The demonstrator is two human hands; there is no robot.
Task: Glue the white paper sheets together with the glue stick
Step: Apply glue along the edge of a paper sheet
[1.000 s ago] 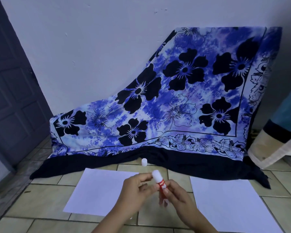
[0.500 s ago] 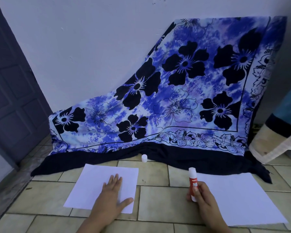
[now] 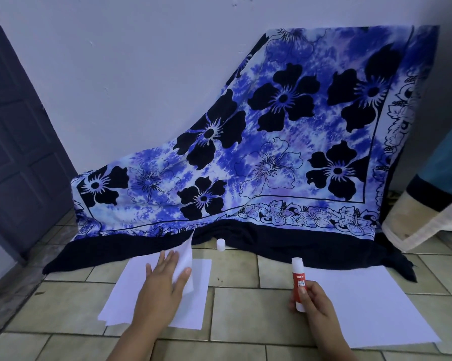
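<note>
**Separating the top sheet: take one ply only, glue after**

Left hand (image 3: pixel 162 290): thumb in front and fingers behind, pinching the right edge of the top sheet (image 3: pixel 186 252), which is curled up off the lower sheet (image 3: pixel 131 295). Right hand (image 3: pixel 316 306): wrapped round the lower barrel of the glue stick (image 3: pixel 298 281), held upright, tip bare and clear of all paper.

How I'd run this step:
- Check the pinch holds a single ply. I can't tell how many sheets are left in the pile.
- Lift slowly. Thin paper creases at the pinch if it's yanked.
- Lay it flat on the floor (image 3: pixel 245 308) before gluing. Don't apply glue to a curled sheet.
- Keep the stick vertical until then, because an open tip smears whatever it brushes.
- Run glue along the edges and corners, then align a second sheet from one edge.

Around: the right sheet (image 3: pixel 376 308) lies flat just beside the right hand. The cap (image 3: pixel 220 244) stands at the hem of the floral cloth (image 3: pixel 271 152), well apart from the stick. Recap it afterwards.
</note>
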